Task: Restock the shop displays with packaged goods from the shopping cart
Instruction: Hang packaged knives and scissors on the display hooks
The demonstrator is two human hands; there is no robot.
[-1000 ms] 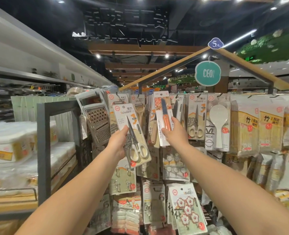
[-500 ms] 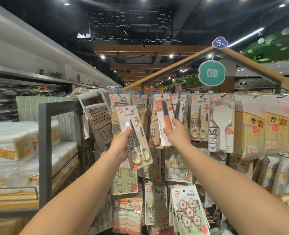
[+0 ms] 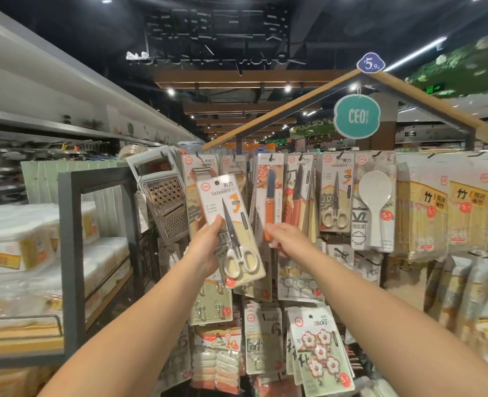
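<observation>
White card and clear blister make up the scissors pack (image 3: 230, 230) that the left hand (image 3: 208, 247) holds up in front of the hanging display, tilted with its top leaning left. The thumb lies across the pack's left edge and the other fingers are hidden behind the card, so the hand clasps it from the side. The pack's hang hole at the top sits free, on no hook.

The right hand (image 3: 290, 237) reaches toward the orange folding knife pack (image 3: 268, 202) hanging on its hook. Its fingers are blurred and extended, relaxed rather than clenched; the fingertips sit at the pack's lower edge, and whether they touch it cannot be told.

Further right hangs a matching scissors pack (image 3: 335, 193) on the top rail, with a knife pack (image 3: 298, 193) between it and the orange knife. A white rice paddle pack (image 3: 375, 202) follows, then bamboo goods (image 3: 421, 213) whose labels are smeared by blur. Peeler packs (image 3: 198, 179) are mostly covered by the held card, and a metal grater (image 3: 165, 202) leans at the display's left end.

Below, hook packs (image 3: 211, 299) are partly hidden behind the left wrist, and a flower hook pack (image 3: 321, 353) is marked "sticky". A teal sign (image 3: 356, 116) reads "CEO". The grey shelf frame (image 3: 71, 224) at left holds white wrapped bundles, too blurred to identify. The shopping cart is out of view.
</observation>
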